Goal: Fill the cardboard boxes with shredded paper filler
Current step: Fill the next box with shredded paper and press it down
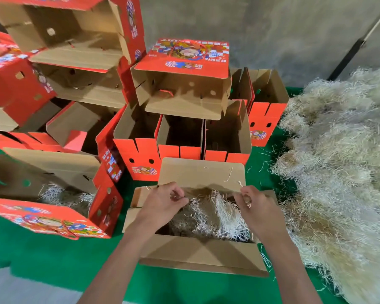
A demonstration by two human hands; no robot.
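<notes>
- Two hands work inside the open cardboard box [203, 249] at six o'clock on the green worktop [59, 255]; it already holds a loose bed of shredded paper filler [213, 213].
- Left hand [162, 201] has its fingers curled, pinching strands near the box's far left corner; right hand [253, 204] is likewise curled, gripping a tuft at the far right.
- Filler looks very light, springy and tangled: it should pull apart in clumps, shed stray strands and compress easily, so taking it in loose handfuls from above suits it best.
- Box walls look stiff but thin, and the flaps bend readily.
- Big filler pile [342, 163] lies at three o'clock, just beside the box.
- Filled red box [53, 207] sits at nine o'clock; empty red boxes [180, 137] are stacked from ten to one.
</notes>
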